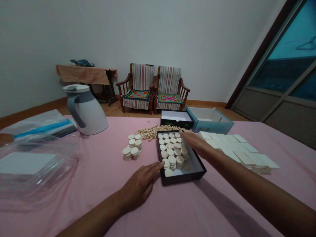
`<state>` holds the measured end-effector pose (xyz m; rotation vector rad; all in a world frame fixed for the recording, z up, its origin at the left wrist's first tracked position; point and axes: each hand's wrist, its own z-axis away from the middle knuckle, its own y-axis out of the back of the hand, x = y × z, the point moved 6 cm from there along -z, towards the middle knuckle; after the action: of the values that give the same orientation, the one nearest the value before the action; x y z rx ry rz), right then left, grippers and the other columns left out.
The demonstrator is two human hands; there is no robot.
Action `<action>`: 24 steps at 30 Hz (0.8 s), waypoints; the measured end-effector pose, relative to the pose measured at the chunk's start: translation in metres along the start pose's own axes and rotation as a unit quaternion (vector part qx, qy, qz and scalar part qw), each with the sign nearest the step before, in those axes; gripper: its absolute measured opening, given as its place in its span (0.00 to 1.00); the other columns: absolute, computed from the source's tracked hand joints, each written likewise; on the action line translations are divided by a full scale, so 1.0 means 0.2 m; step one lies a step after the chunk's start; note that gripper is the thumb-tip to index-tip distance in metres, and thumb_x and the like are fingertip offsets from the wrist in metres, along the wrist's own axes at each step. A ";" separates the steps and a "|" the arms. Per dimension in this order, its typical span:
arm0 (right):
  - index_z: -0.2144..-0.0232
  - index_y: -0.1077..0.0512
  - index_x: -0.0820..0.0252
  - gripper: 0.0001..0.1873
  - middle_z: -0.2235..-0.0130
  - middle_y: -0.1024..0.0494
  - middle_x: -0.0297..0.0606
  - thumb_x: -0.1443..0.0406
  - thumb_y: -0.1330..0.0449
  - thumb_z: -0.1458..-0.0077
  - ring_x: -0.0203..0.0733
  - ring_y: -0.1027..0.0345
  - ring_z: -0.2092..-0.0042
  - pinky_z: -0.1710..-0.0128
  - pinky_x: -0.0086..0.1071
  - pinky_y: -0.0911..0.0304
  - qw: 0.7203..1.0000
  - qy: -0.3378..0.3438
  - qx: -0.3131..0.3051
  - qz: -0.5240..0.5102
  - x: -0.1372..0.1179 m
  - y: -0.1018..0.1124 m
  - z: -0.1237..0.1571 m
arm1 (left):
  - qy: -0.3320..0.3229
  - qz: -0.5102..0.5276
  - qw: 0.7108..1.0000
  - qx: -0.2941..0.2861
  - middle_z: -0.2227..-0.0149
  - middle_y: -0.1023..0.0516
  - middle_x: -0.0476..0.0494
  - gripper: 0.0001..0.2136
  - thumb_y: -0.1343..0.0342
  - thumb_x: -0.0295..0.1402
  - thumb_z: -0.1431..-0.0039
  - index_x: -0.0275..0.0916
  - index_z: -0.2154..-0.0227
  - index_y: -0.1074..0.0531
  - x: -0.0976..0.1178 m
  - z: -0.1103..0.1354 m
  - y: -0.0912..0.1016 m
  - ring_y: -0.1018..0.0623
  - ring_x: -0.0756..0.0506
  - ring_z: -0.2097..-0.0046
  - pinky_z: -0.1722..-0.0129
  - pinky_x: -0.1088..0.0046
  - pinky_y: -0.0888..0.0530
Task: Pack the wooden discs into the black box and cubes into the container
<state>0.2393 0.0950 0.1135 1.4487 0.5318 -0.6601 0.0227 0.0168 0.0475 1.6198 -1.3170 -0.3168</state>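
Disc stacks [172, 161], lower centre, could be toppled if the box [184, 178] is jolted; left hand [140, 183]: grip spread; right hand [197, 144]: grip cannot be told.

Open cloth lies on the near half of the table [91, 174], between the left forearm [98, 215] and the right forearm [259, 191]. A second lane separates the jug [95, 113] from the disc stacks [134, 151]; a narrower one separates stacks and tray [182, 177], the left hand [142, 182] across its near end. The right forearm obstructs the gap between tray and cards [237, 148]. Beyond the tray stand beads [150, 132], then black box [176, 123] and blue box [213, 126] at the far edge. The clear container [32, 171] obstructs the left side; room remains right of the cards.
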 end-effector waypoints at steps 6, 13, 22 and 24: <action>0.42 0.39 0.69 0.29 0.41 0.35 0.54 0.58 0.49 0.41 0.49 0.40 0.42 0.43 0.39 0.45 0.995 0.070 -0.045 0.047 -0.14 -0.06 0.14 | 0.048 0.022 0.994 0.091 0.58 0.25 0.38 0.18 0.56 0.17 0.46 0.35 0.54 0.34 -0.01 0.01 0.06 0.26 0.46 0.55 0.56 0.67 0.26; 0.50 0.31 0.67 0.21 0.51 0.28 0.50 0.66 0.43 0.47 0.49 0.36 0.48 0.48 0.38 0.43 0.943 0.259 -0.034 0.207 -0.35 -0.28 0.16 | 0.077 -0.015 0.996 0.034 0.77 0.35 0.48 0.10 0.56 0.15 0.55 0.37 0.80 0.39 -0.03 0.09 0.09 0.34 0.50 0.72 0.72 0.75 0.38; 0.56 0.30 0.66 0.18 0.56 0.23 0.48 0.71 0.41 0.52 0.46 0.29 0.55 0.59 0.32 0.39 0.953 0.204 -0.108 0.198 -0.49 -0.56 0.01 | 0.257 0.002 0.945 0.204 0.77 0.34 0.51 0.10 0.57 0.17 0.57 0.38 0.79 0.37 -0.25 0.26 0.33 0.33 0.51 0.73 0.71 0.75 0.36; 0.57 0.29 0.66 0.18 0.58 0.22 0.47 0.71 0.40 0.54 0.45 0.28 0.56 0.62 0.30 0.39 0.961 0.170 -0.117 0.182 -0.49 -0.62 0.00 | 0.301 0.022 0.917 0.259 0.73 0.31 0.50 0.11 0.57 0.18 0.54 0.38 0.73 0.34 -0.30 0.28 0.36 0.30 0.50 0.71 0.69 0.75 0.33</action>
<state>0.0824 0.1036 0.0916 1.3913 0.5680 -0.0499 -0.0828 0.0444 0.0561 1.9019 -0.9870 0.5769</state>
